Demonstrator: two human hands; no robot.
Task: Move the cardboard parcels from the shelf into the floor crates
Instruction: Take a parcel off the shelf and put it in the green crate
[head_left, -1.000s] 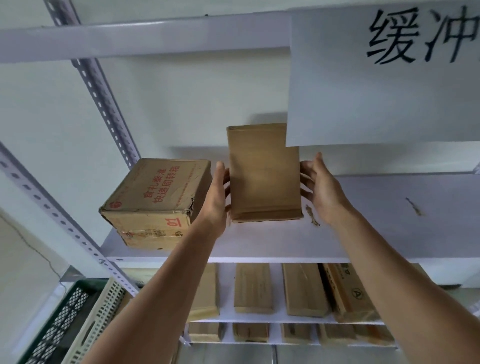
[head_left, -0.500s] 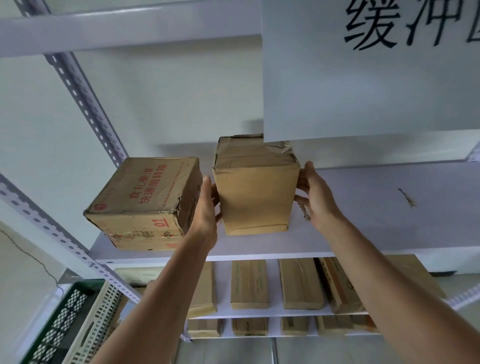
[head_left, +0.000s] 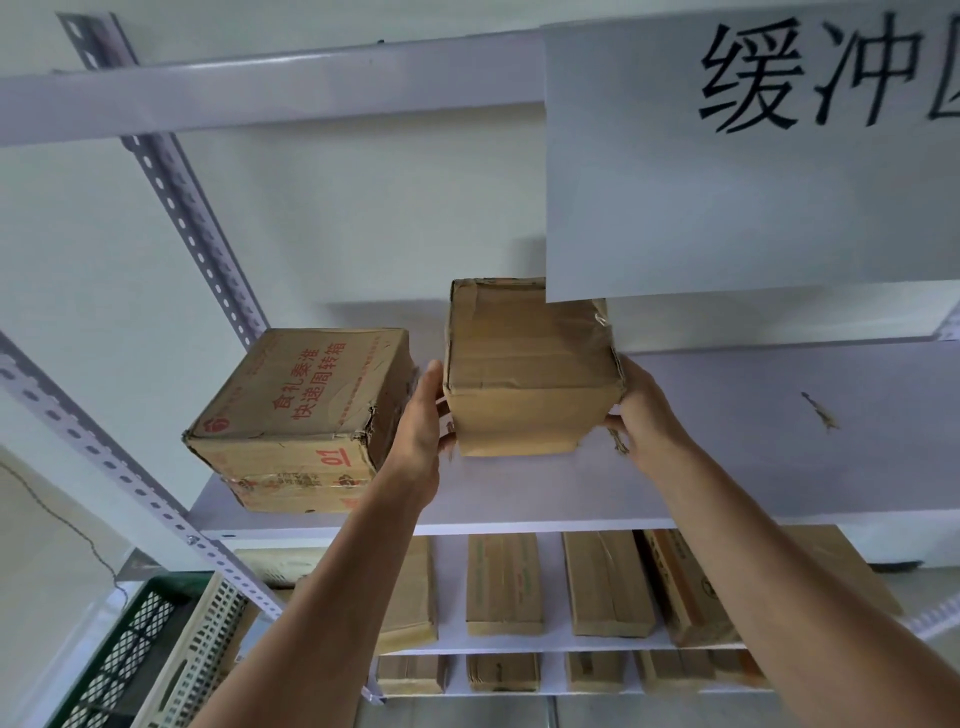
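A plain brown cardboard parcel (head_left: 530, 384) with wrinkled tape is held between my hands just above the upper white shelf board (head_left: 753, 467). My left hand (head_left: 421, 426) grips its left side, thumb up and fingers curled under the bottom edge. On the other side, my right hand (head_left: 644, 415) holds the lower right corner, with its fingers wrapped beneath. A hanging white sign (head_left: 727, 182) hides the parcel's top right corner. A green floor crate (head_left: 130, 649) and a pale slotted crate (head_left: 202, 649) show at the lower left.
A larger box with red print (head_left: 301, 410) sits on the same shelf, close beside my left hand. Several flat parcels (head_left: 504, 582) lie on the two lower shelves. A slanted perforated metal upright (head_left: 171, 171) runs along the left.
Both hands closed on the plain parcel, tipped it up from the shelf board and drew it towards me. The red-printed box stayed put.
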